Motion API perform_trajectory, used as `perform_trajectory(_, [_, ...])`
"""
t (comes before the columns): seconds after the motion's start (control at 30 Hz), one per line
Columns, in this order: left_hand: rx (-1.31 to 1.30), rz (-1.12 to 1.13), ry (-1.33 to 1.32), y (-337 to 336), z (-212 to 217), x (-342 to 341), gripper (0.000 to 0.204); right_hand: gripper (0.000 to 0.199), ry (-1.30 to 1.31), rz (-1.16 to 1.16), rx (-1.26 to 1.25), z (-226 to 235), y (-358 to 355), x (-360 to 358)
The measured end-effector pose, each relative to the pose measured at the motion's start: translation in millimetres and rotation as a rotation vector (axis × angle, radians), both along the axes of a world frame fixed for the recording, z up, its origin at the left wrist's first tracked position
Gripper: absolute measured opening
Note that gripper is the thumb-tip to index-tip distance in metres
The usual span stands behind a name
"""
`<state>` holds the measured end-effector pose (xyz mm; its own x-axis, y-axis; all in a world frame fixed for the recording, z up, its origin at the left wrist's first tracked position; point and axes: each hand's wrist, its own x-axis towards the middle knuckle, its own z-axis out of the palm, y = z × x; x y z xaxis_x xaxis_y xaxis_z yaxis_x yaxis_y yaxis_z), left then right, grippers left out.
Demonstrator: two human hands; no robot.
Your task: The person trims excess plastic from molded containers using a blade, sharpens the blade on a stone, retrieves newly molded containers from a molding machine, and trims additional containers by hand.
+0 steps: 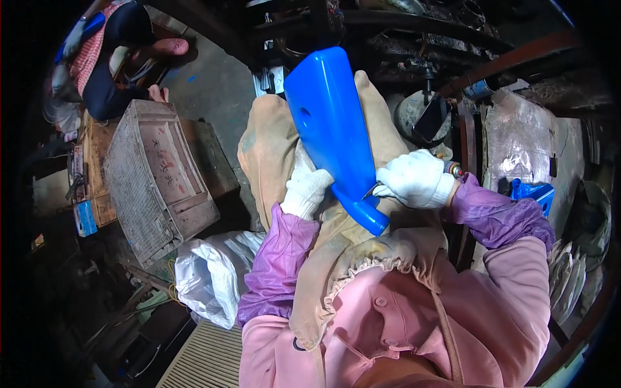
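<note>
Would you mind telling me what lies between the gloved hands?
In the head view, the near part of the blue container lies between the left hand and right hand, plus the tip of a thin tool in the right.

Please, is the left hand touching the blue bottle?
Touching. The head view shows the left hand with its gloved thumb lying against the near edge of the blue bottle, no gap between them.

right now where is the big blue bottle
Mid-picture in the head view, the big blue bottle lies over the lap, left hand on its left side, right hand by its neck.
</note>
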<state>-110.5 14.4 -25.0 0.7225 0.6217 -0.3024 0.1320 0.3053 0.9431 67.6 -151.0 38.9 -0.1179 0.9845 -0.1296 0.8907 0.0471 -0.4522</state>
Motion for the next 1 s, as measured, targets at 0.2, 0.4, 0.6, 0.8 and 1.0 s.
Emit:
perform_trajectory(0.2, [0.039, -0.061, 0.048, 3, -2, 1, 0.090, 0.031, -0.085, -0.142, 0.329, 16, 37, 27])
perform_trajectory(0.4, [0.117, -0.049, 0.046, 1, -6, -2, 0.088, 0.033, 0.001, -0.236, 0.387, 51, 87, 69])
perform_trajectory(0.6, [-0.047, -0.064, 0.033, 3, 9, 1, 0.092, 0.036, 0.370, -0.472, 0.402, 43, 99, 87])
perform_trajectory(0.8, [0.182, -0.093, 0.107, 21, 20, 5, 0.100, 0.026, 0.339, -0.510, 0.450, 40, 41, 68])
perform_trajectory(1.0, [0.095, -0.167, 0.150, 31, 11, 12, 0.100, 0.031, 0.153, -0.369, 0.534, 47, 27, 73])
